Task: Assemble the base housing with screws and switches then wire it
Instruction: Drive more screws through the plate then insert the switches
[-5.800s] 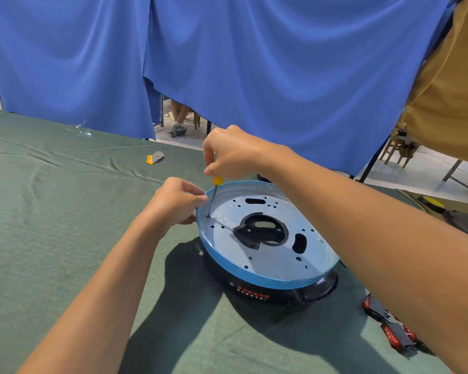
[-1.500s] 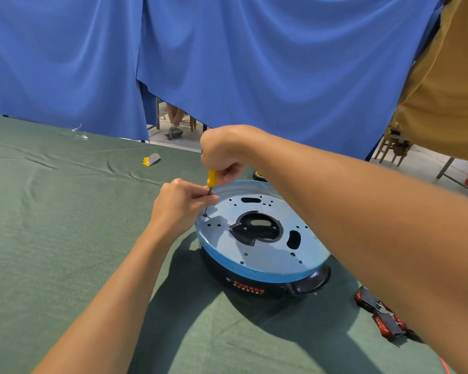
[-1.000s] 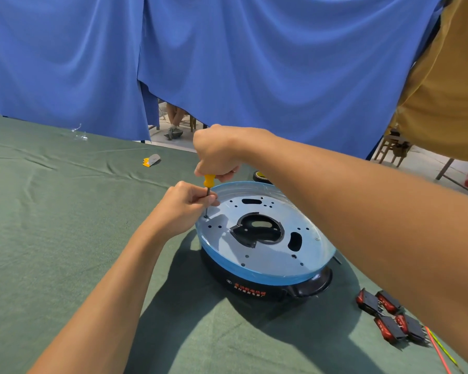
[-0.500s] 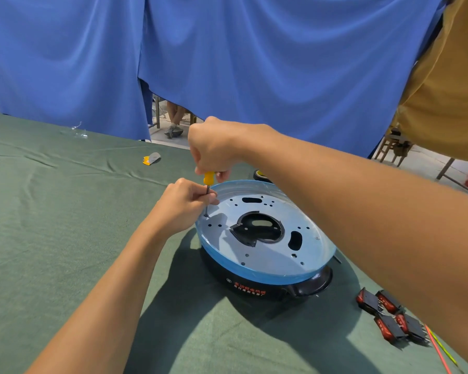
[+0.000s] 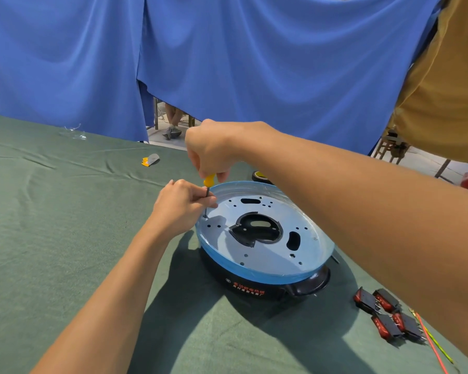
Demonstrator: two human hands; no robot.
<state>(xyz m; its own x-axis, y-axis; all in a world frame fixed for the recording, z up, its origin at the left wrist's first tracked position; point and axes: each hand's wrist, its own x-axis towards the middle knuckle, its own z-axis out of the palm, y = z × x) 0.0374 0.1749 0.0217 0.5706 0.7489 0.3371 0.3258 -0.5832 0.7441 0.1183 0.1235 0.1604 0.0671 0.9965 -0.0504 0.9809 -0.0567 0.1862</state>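
Note:
A round black base housing (image 5: 254,288) lies on the green table, capped by a metal plate (image 5: 265,255) with blue film and several holes. My right hand (image 5: 211,151) grips the yellow handle of a small screwdriver (image 5: 208,182) from above. The shaft stands upright with its tip at a hole on the plate's far-left edge. My left hand (image 5: 181,206) pinches the shaft just above the tip. Several red-and-black rocker switches (image 5: 384,311) lie to the right of the housing, with red and yellow-green wires (image 5: 430,338) beside them.
A roll of tape (image 5: 260,176) sits just behind the housing. A small yellow-and-grey item (image 5: 150,160) and a clear plastic scrap (image 5: 75,132) lie far back on the green cloth (image 5: 52,225). Blue curtains hang behind the table. A person in a mustard shirt (image 5: 449,85) stands at the right.
Both hands stay at the same hole on the plate's left edge. My right hand has shifted its hold on the yellow handle slightly. My left hand keeps pinching the shaft.

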